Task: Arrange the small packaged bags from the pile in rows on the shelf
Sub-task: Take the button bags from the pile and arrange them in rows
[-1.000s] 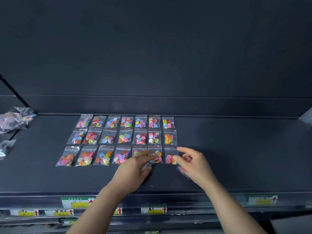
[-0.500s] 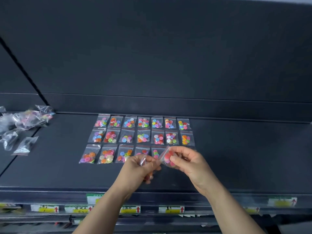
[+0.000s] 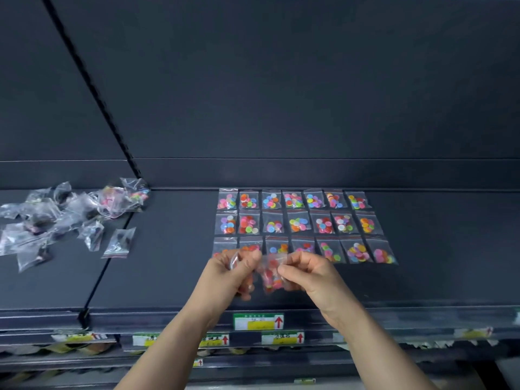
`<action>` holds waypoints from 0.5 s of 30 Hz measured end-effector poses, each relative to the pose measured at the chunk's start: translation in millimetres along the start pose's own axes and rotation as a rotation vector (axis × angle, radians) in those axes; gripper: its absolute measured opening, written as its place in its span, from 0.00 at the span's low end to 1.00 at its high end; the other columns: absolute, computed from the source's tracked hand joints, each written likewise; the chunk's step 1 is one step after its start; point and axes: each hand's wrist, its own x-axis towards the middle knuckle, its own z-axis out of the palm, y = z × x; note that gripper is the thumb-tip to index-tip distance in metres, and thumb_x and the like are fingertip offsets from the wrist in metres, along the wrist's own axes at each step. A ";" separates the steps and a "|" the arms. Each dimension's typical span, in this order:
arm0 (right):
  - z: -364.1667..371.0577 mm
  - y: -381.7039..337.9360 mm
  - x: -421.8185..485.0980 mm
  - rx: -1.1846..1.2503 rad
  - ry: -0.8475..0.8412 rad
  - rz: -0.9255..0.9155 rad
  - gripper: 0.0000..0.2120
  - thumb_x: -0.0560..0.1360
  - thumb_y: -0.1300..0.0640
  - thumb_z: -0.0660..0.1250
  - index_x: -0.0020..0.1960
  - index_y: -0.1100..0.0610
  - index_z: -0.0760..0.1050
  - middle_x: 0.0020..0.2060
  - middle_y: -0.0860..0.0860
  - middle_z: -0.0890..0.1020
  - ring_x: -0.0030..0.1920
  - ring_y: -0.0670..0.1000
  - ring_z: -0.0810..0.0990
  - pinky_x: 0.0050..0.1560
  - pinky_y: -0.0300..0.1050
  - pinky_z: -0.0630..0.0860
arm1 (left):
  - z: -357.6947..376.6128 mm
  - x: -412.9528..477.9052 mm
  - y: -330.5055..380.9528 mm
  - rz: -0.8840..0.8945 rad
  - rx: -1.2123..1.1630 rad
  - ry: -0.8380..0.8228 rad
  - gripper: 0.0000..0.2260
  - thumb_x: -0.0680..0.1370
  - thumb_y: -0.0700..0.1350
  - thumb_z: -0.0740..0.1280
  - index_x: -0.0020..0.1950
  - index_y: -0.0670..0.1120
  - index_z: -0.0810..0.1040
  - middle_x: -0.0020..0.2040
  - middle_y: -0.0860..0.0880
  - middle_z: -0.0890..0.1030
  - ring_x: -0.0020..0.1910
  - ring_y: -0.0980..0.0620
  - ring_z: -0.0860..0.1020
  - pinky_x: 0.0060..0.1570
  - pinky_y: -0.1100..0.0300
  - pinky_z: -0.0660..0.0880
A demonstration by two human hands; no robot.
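The small clear plastic bag of coloured discs (image 3: 271,274) pinched between the left hand (image 3: 233,274) and the right hand (image 3: 312,274) is smeared by motion blur. The leftmost bags of the front row of laid-out bags (image 3: 357,250) are partly covered by the 2 hands. The loose pile of clear bags (image 3: 56,218) is cut by the left edge, and the green-and-yellow shelf labels (image 3: 258,321) cannot be read.
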 end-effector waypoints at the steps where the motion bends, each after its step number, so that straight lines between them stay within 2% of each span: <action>1: 7.7 0.2 0.5 0.051 0.020 -0.002 0.02 0.73 0.63 0.71 0.43 0.60 0.78 0.33 0.51 0.82 0.37 0.48 0.80 0.43 0.42 0.79 | -5.6 -2.4 -1.5 -0.008 0.026 -0.031 0.18 0.70 0.55 0.72 0.46 0.39 0.80 0.29 0.45 0.75 0.28 0.51 0.72 0.29 0.59 0.73; 3: 21.6 1.1 1.6 0.111 0.041 -0.006 0.02 0.73 0.62 0.71 0.43 0.60 0.78 0.35 0.53 0.82 0.38 0.49 0.81 0.44 0.44 0.80 | -15.5 -6.9 -5.9 -0.031 0.094 -0.076 0.17 0.68 0.53 0.75 0.45 0.40 0.80 0.32 0.44 0.77 0.28 0.50 0.72 0.29 0.59 0.73; 6: 38.8 5.5 4.3 0.112 0.076 0.001 0.02 0.74 0.61 0.70 0.43 0.60 0.80 0.34 0.52 0.81 0.38 0.49 0.80 0.44 0.45 0.80 | -31.5 -8.6 -11.9 -0.059 0.113 -0.059 0.11 0.70 0.46 0.76 0.40 0.39 0.79 0.32 0.43 0.76 0.27 0.50 0.71 0.28 0.58 0.72; 11: 55.8 15.1 12.3 -0.062 0.181 0.037 0.05 0.76 0.60 0.68 0.42 0.59 0.80 0.32 0.52 0.81 0.33 0.47 0.79 0.36 0.41 0.78 | -55.7 -8.9 -19.8 -0.125 0.183 -0.043 0.07 0.72 0.41 0.74 0.44 0.39 0.80 0.35 0.45 0.82 0.26 0.52 0.71 0.27 0.60 0.71; 15: 67.1 20.6 21.0 -0.165 0.201 0.055 0.03 0.75 0.63 0.68 0.47 0.62 0.76 0.35 0.53 0.83 0.32 0.46 0.79 0.32 0.40 0.77 | -72.2 -7.8 -25.2 -0.155 0.264 0.051 0.03 0.73 0.42 0.73 0.44 0.44 0.81 0.32 0.48 0.79 0.26 0.53 0.72 0.28 0.61 0.72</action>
